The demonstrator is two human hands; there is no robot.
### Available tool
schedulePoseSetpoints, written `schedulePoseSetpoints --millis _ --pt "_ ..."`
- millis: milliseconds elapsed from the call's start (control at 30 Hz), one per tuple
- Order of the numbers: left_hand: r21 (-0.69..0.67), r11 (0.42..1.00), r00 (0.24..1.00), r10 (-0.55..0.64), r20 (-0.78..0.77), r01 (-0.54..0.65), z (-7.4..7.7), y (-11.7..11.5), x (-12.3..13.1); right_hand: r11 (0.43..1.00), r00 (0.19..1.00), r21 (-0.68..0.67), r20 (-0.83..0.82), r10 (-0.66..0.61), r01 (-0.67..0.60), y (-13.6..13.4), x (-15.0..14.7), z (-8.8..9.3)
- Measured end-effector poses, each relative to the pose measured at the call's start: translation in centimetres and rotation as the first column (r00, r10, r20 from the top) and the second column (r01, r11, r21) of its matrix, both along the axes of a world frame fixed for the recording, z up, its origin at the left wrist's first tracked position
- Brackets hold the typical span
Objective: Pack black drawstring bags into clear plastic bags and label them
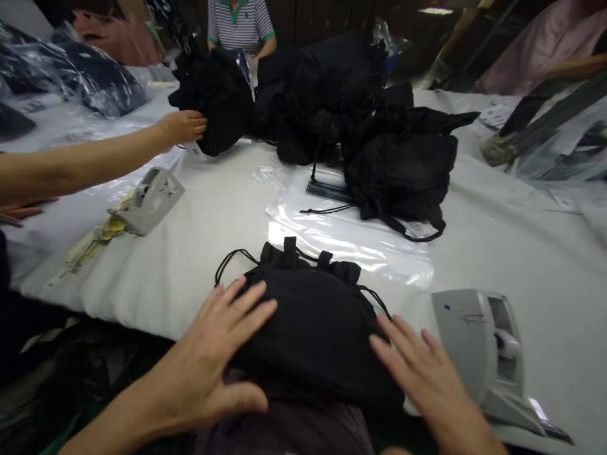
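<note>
A black drawstring bag (322, 322) lies flat at the near edge of the white-covered table, its cord loops and short straps pointing away from me. My left hand (220, 351) is over the bag's left side with fingers spread, the fingertips at the fabric. On the right side, my right hand (417, 366) has its fingers stretched out, the tips at the bag's edge. Whether either palm presses on the cloth I cannot tell. Neither hand grips anything.
A grey tape dispenser (478, 354) stands at right, another (154, 199) at left. Beyond lie clear plastic bags (351, 246) and a heap of black bags (327, 88). A co-worker's hand (184, 126) touches a black bag from the left. Other people are at the table's far side.
</note>
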State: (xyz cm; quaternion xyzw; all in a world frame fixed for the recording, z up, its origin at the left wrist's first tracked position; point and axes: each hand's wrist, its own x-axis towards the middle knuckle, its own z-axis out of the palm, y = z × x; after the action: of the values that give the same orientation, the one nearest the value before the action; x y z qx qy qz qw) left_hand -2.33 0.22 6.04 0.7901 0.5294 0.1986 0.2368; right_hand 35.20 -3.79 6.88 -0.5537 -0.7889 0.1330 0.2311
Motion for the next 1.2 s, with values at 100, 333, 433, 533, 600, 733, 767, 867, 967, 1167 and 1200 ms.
schedulePoseSetpoints --millis 100,333,433,533,600,733,767,867,967,1167,1200 --pt "0.033 0.978 0.967 -0.198 -0.162 0.206 -1.3 -2.9 3.0 0.962 0.959 0.034 0.092 0.268 -0.272 -2.0 -2.8 -2.2" --pt "0.068 0.976 0.971 -0.198 -0.132 0.209 -3.6 -1.0 4.3 0.967 0.97 0.111 0.106 0.217 -0.228 -1.6 -1.7 -6.9" --pt "-0.019 0.972 0.961 -0.233 -0.151 0.233 -1.9 0.6 4.7 0.977 0.976 0.066 0.092 0.197 -0.204 -1.7 -1.5 -5.9" --pt "-0.015 0.969 0.96 -0.247 -0.128 0.247 -2.2 0.8 4.8 0.984 0.984 -0.018 0.016 0.178 -0.178 -2.1 -1.4 -5.4" --pt "0.009 0.96 0.958 -0.278 -0.073 0.279 -3.3 0.7 4.4 0.973 0.972 -0.088 -0.121 0.201 -0.212 -2.2 -1.3 -5.1" --pt "-0.112 0.954 0.958 -0.265 0.11 0.276 -3.7 2.3 3.1 0.961 0.905 -0.268 -0.422 -0.055 -0.067 -0.7 -0.7 -3.7" --pt "-0.165 0.962 0.969 -0.189 0.162 0.216 -3.2 3.4 3.0 0.955 0.876 -0.297 -0.453 -0.164 0.025 0.3 -0.6 -3.5" --pt "-0.244 0.97 0.953 0.07 0.295 0.004 -1.2 8.4 3.8 0.934 0.806 -0.277 -0.485 -0.339 0.226 4.8 -0.1 -4.3" --pt "-0.278 0.955 0.869 0.225 0.441 -0.106 -0.2 14.5 5.8 0.915 0.789 -0.22 -0.463 -0.403 0.339 10.3 0.8 -6.8" --pt "-0.388 0.915 0.7 0.352 0.622 -0.115 -1.0 23.4 13.5 0.812 0.705 -0.144 -0.425 -0.567 0.566 21.9 6.0 -9.2" --pt "-0.389 0.916 0.67 0.351 0.654 -0.1 -1.2 24.5 15.3 0.786 0.685 -0.116 -0.424 -0.592 0.607 23.9 7.5 -8.7"
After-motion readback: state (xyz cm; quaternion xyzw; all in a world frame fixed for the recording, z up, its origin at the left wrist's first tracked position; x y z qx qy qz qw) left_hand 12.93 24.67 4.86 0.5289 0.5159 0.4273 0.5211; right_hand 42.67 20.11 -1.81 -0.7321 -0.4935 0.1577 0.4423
